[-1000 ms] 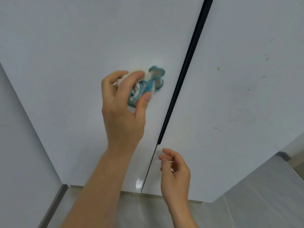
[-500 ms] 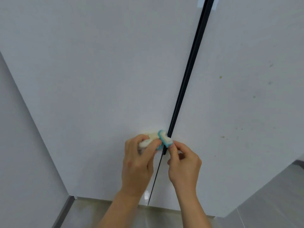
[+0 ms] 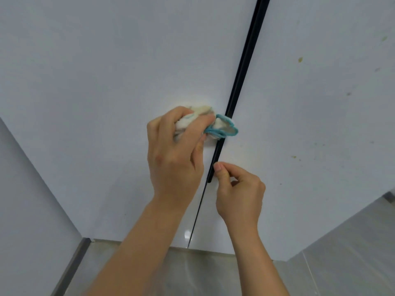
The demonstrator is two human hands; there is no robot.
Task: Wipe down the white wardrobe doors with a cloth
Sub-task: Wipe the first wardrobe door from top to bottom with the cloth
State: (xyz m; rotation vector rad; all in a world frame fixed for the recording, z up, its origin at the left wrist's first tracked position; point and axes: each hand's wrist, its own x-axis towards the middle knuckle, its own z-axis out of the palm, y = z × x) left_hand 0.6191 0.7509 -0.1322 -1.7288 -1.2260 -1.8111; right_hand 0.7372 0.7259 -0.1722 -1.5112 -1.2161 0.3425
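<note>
Two white wardrobe doors fill the view, the left door [image 3: 102,86] and the right door [image 3: 316,116], split by a black vertical strip [image 3: 243,67]. My left hand [image 3: 177,154] grips a bunched white cloth with a teal hem [image 3: 222,128] and presses it on the left door, its teal edge lying across the black strip. My right hand [image 3: 239,189] is below it, at the lower end of the strip, fingers curled and thumb tip by the strip; it holds nothing. Small yellowish and grey spots [image 3: 300,59] dot the right door.
A grey wall [image 3: 23,206] stands to the left of the wardrobe. Glossy pale floor tiles [image 3: 213,274] run under the doors' bottom edge, with a metal floor trim [image 3: 72,265] at the lower left.
My left hand has carried the cloth up a little along the black strip. My right hand let go of the cloth's teal edge and dropped lower beside the strip.
</note>
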